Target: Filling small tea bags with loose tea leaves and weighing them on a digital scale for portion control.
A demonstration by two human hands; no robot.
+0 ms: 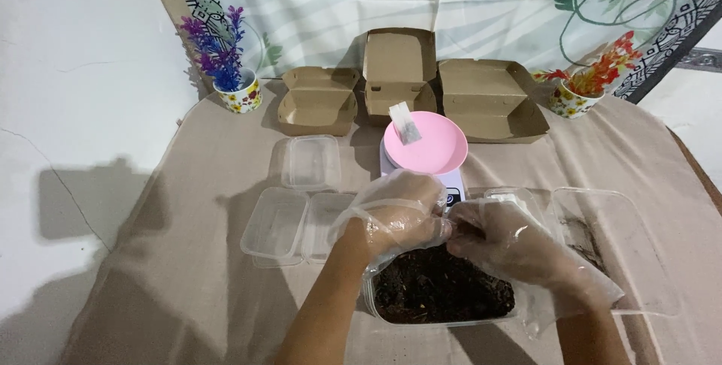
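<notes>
Both my hands wear loose clear plastic gloves. My left hand (395, 218) and my right hand (511, 241) meet fingertip to fingertip above a clear plastic tub (444, 322) full of dark loose material. What they pinch between them is hidden by the gloves. Just behind them a pink dish (429, 147) sits on a small white scale (450, 184), with a small white sachet (404, 123) leaning on the dish's left rim.
Three brown cardboard boxes (481, 98) line the back, the middle one open. Clear plastic lids (289, 215) lie left of the tub, another clear lid (624, 245) at the right. Two flower pots (237, 94) stand at the back corners. A beige cloth (188, 260) covers the table.
</notes>
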